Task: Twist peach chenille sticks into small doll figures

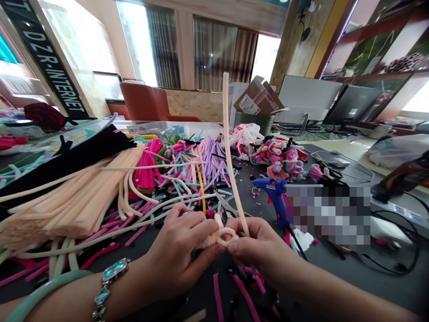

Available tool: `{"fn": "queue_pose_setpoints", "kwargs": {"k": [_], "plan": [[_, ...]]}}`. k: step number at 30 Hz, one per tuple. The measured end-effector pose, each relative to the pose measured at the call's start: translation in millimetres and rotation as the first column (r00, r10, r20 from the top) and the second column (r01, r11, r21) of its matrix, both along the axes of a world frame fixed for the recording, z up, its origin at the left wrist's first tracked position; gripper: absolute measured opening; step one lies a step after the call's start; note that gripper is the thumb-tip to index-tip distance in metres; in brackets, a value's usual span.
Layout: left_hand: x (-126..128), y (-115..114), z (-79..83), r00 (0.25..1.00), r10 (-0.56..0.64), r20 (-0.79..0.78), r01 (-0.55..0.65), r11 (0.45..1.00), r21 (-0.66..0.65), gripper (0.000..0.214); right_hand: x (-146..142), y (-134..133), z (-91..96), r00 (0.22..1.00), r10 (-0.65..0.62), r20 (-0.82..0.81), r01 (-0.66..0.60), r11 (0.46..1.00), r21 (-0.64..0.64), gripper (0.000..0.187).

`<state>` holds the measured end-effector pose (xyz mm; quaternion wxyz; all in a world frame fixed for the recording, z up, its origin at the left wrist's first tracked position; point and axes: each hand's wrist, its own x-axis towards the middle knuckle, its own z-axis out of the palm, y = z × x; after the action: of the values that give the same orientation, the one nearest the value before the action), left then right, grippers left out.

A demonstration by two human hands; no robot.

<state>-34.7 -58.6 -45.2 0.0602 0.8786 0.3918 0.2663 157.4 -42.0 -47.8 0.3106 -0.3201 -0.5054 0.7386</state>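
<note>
My left hand and my right hand meet low in the middle of the head view. Both pinch one cream pipe cleaner. Its lower end is wound into a small coil between my fingertips. Its free end stands nearly upright above my right hand. My left wrist wears a turquoise bracelet and a pale green bangle.
A big bundle of cream pipe cleaners lies at left beside black ones. Pink and purple stems and cut scraps litter the dark table. A blue glue gun stands right of my hands. Finished pieces and monitors sit beyond.
</note>
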Motion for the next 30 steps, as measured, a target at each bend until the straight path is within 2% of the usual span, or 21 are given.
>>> {"fn": "queue_pose_setpoints", "kwargs": {"k": [6, 13, 22, 30], "plan": [[2.3, -1.9, 0.3, 1.000, 0.017, -0.011, -0.016, 0.990, 0.142, 0.015, -3.0, -4.7, 5.2, 0.990, -0.019, -0.141, -0.003, 0.989, -0.151, 0.005], [2.1, -3.4, 0.1, 0.996, 0.072, -0.045, -0.055, 0.952, 0.301, 0.014, -3.9, -5.2, 2.8, 0.976, -0.004, -0.218, -0.042, 0.978, -0.204, 0.009], [2.5, -3.6, 0.4, 0.992, 0.097, -0.075, -0.068, 0.944, 0.324, 0.014, -4.1, -5.6, 3.8, 0.982, 0.004, -0.187, -0.039, 0.983, -0.182, 0.009], [2.2, -0.3, -0.9, 0.991, 0.107, -0.080, -0.074, 0.938, 0.340, 0.014, -5.1, -5.1, 2.0, 0.991, -0.012, -0.133, -0.010, 0.986, -0.164, 0.020]]}}
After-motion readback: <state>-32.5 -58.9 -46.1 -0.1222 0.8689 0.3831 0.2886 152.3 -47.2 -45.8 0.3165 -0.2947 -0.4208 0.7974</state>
